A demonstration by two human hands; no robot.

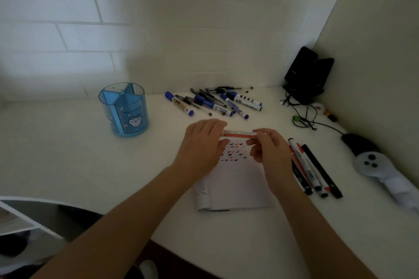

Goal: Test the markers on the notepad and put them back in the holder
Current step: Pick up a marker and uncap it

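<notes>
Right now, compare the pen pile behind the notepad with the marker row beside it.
The pile is mostly blue and black, scattered; the row is red and black, side by side. The pile lies behind the notepad; the row right of it. Both lie outside the holder.

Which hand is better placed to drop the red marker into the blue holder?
Likely left: the left hand grips the red marker on the side nearer the blue holder; the right hand sits farther away.

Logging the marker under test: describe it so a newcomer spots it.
Start at the white notepad. Over its top edge, the left hand and right hand hold one marker crosswise. Unlike the markers lying to its right, it is lifted and has a red band.
</notes>
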